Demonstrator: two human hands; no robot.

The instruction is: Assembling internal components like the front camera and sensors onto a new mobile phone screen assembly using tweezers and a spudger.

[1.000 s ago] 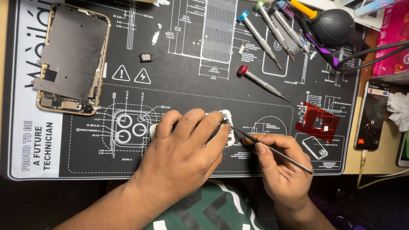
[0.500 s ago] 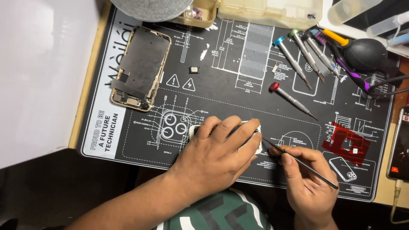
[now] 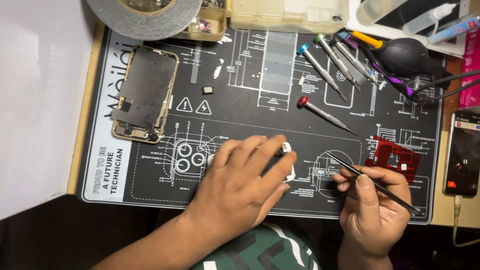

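Counts, placed rel. to the black work mat (image 3: 150,190):

- Screwdrivers: 4. 3 at top right of mat, blue cap (image 3: 320,71), green cap (image 3: 331,58), grey (image 3: 356,62); 1 red cap (image 3: 325,115) nr centre.
- Phone frames: 1 (image 3: 145,95), left on mat.
- Phones w/ lit screen: 1 (image 3: 463,152), off mat's right edge.
- Tape rolls: 1 (image 3: 145,15), above mat.
- Air blower bulbs: 1 (image 3: 402,56), top right.
- Tweezers: 1 (image 3: 372,182), lower right.
- Hands: 2, lower edge.

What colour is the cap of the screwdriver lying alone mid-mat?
Red, clearest in the head view: the lone screwdriver has a red cap and a silver shaft.
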